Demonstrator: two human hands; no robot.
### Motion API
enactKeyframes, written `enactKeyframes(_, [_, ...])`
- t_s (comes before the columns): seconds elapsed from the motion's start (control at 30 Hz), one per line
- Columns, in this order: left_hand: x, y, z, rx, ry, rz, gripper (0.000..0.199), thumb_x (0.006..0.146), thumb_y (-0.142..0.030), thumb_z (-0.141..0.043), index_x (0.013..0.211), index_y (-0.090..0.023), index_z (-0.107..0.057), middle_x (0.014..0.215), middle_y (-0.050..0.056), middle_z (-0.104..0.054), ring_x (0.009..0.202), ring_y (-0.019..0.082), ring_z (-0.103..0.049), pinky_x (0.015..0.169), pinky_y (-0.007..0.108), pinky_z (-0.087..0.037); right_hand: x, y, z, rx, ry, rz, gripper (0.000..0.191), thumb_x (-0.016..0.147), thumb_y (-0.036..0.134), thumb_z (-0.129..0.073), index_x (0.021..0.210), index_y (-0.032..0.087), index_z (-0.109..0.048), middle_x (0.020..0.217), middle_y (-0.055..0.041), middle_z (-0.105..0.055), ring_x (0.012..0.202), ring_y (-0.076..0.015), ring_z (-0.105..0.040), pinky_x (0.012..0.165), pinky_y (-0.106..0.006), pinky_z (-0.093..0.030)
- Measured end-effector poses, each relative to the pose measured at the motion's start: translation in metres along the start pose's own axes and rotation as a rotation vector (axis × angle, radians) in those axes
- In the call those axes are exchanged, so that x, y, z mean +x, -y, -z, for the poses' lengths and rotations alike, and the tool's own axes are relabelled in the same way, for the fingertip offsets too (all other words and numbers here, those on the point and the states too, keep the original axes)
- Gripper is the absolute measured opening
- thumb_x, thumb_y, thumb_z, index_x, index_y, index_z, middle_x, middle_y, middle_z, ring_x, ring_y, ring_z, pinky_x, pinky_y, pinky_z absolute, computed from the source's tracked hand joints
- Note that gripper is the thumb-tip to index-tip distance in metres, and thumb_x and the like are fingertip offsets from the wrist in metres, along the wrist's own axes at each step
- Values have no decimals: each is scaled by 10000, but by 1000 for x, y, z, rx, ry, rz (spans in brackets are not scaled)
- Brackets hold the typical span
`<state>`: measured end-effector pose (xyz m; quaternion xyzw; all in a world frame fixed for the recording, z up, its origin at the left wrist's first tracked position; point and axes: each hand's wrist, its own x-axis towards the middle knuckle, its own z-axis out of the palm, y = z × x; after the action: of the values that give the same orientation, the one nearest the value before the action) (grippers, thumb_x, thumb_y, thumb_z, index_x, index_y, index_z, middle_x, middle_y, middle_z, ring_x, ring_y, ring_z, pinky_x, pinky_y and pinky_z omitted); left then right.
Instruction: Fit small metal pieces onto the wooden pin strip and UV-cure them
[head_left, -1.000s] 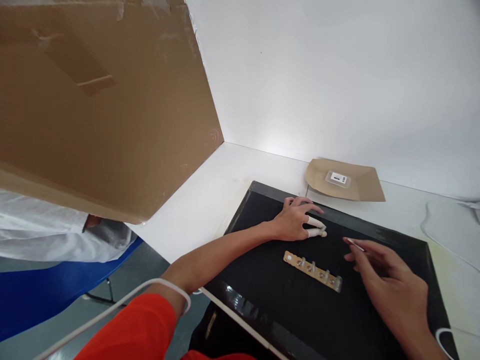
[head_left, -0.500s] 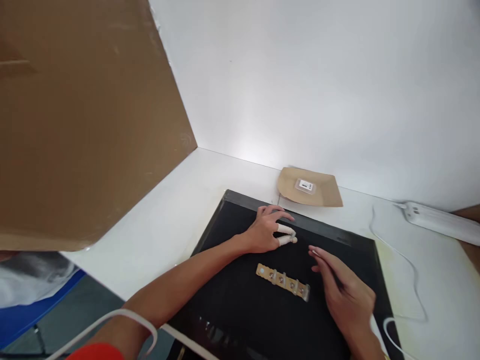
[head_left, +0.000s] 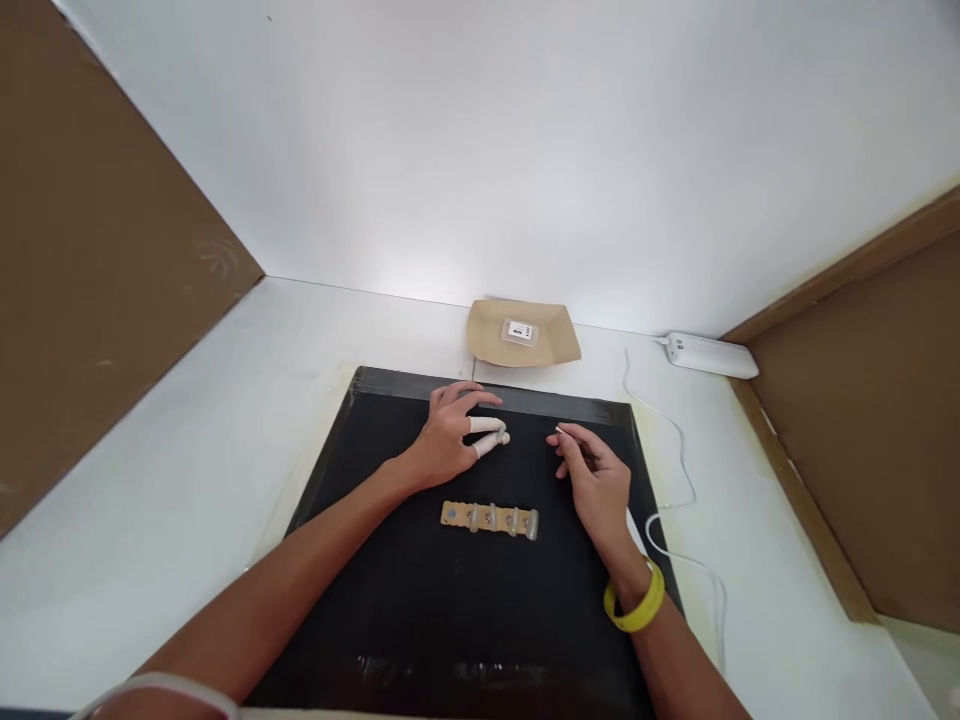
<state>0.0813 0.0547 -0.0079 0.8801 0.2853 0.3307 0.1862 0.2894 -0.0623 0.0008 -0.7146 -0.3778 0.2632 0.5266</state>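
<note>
My left hand (head_left: 450, 437) is over the upper part of a black mat (head_left: 450, 600). White covers wrap its thumb and index finger, which pinch a small pale object (head_left: 504, 437) too small to identify. To the right, my right hand (head_left: 596, 475) has its thumb and index finger pressed together on a thin white-tipped item (head_left: 559, 430), mostly hidden by the fingers. Below and between the hands lies a tan strip (head_left: 481, 517) with several clear bands across it and small round pieces between them. Neither hand touches the strip.
Behind the mat sits a brown paper tray (head_left: 559, 345) holding a small clear labelled case (head_left: 519, 332). A white power strip (head_left: 712, 355) lies at the back right, and a white cable (head_left: 682, 450) runs down the right side. Brown panels stand at both sides.
The camera view has turned right and levelled, so everything sits further left and the right panel and yellow wristband now show. Both hands keep nearly the same poses, the strip unmoved on the mat.
</note>
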Motion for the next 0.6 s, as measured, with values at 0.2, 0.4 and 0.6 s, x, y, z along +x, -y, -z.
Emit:
enactKeyframes(0.2, [0,3,-2,20,-37,-19,96,975,-263,-731,951,-269,-824,1258,50,-772,1303,294,-601,1078,500,-412,13,-4,9,-16,-126,-28,445,898,543,-670,1120,175,-783,956,-110,-822,742,-181,-693,701,-336,-576])
enactKeyframes(0.4, [-1,6,-4,70,-52,-63,135,992,-238,-691,974,-263,-823,1245,57,-777,1264,294,-619,1046,496,-446,1,2,-2,12,-55,11,395,923,497,-643,1125,187,-782,956,-102,-820,781,-189,-711,693,-322,-578])
enactKeyframes(0.6, [-1,7,-4,57,-65,-91,142,996,-245,-692,1008,-286,-827,1208,43,-787,1229,277,-638,1048,483,-471,-13,9,-14,76,141,55,336,916,475,-675,1074,205,-798,907,-76,-818,572,-120,-616,542,-266,-542])
